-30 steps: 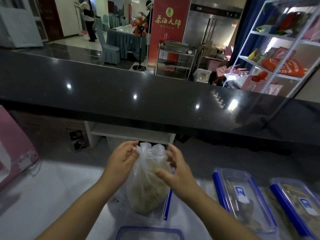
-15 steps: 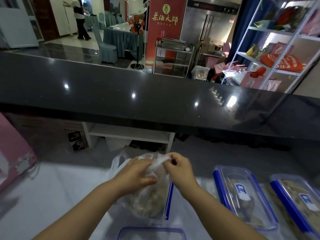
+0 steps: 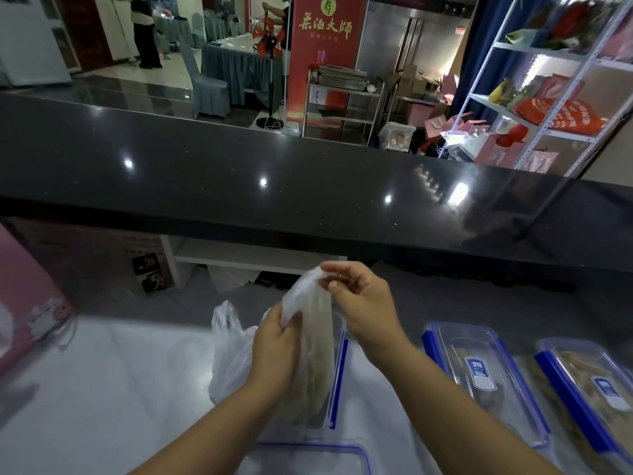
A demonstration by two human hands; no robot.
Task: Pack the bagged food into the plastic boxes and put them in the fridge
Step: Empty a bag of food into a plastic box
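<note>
Head view: left grip closed round the food bag mid-body, right grip pinching its gathered top, bag standing in the open box at six o'clock on the tabletop; best laid flat, neck tucked under, so the lid seats.

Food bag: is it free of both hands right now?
No, the left hand grips the food bag at its side and the right hand pinches its top.
</note>
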